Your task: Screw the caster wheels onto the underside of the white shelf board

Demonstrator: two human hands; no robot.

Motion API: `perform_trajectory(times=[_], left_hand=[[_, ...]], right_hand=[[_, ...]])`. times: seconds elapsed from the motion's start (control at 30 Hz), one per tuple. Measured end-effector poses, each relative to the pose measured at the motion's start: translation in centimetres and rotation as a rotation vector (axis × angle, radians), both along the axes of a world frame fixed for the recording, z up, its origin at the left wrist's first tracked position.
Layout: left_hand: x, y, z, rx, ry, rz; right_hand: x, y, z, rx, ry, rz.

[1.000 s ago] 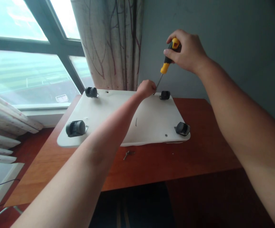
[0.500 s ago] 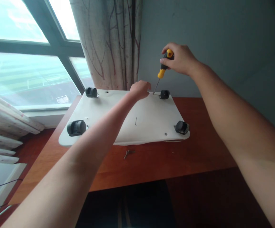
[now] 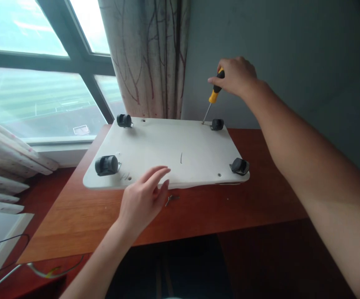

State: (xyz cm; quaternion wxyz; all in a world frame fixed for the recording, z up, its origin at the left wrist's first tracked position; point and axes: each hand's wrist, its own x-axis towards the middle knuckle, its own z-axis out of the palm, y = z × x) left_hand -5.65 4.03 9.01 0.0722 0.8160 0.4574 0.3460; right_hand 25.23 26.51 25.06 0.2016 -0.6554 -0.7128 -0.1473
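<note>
Change: left hand (image 3: 144, 199) has come away from the screwdriver tip to the near edge of the white board (image 3: 180, 145). It is open, fingers spread.
Grip: right hand (image 3: 236, 77) alone is closed round the screwdriver (image 3: 213, 94), its tip on the board's far right just beside a caster (image 3: 217, 124).
Reading: the tip seems seated without steadying.
Unclear: no screw can be made out under the tip, and the handle top is hidden in the hand. A small metal piece (image 3: 170, 199) on the desk (image 3: 245, 199) is indistinct.

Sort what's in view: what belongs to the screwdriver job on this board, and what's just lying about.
In the job: right hand gripping the screwdriver; white board under its tip; far right caster beside the tip; left hand, open, near the loose screw (probably a part).
Lying about: curtain; cable, lower left.
</note>
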Motion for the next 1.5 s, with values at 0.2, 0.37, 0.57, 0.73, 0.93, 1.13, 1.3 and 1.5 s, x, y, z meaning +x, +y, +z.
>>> perform_trajectory(times=[0.2, 0.37, 0.57, 0.73, 0.93, 1.13, 1.3, 1.5], left_hand=[[-1.6, -1.8, -5.3, 0.101, -0.014, -0.052], [-1.2, -2.0, -7.5, 0.116, 0.023, -0.059], [-0.8, -2.0, -8.0, 0.11, -0.02, -0.068], [-0.9, -1.9, -7.8, 0.098, -0.047, -0.089], [-1.0, -2.0, -7.6, 0.036, -0.055, -0.113], [-1.0, -2.0, -7.4, 0.039, -0.067, -0.113], [-1.0, -2.1, -7.4, 0.02, -0.07, -0.115], [-1.0, -2.0, -7.6, 0.025, -0.072, -0.113]], right_hand=[[-0.3, 1.6, 1.1, -0.212, 0.079, -0.112], [0.0, 1.2, 1.1, -0.136, 0.024, -0.129], [-0.3, 1.3, 0.1, -0.069, 0.046, -0.238], [0.2, 2.2, -0.2, -0.15, 0.265, -0.096], [0.0, 1.3, -0.8, 0.04, 0.069, -0.152], [0.1, 2.0, -0.2, -0.116, 0.234, -0.078], [-0.1, 1.2, -0.4, 0.018, 0.039, -0.134], [-0.1, 1.9, -0.3, -0.155, 0.297, -0.067]])
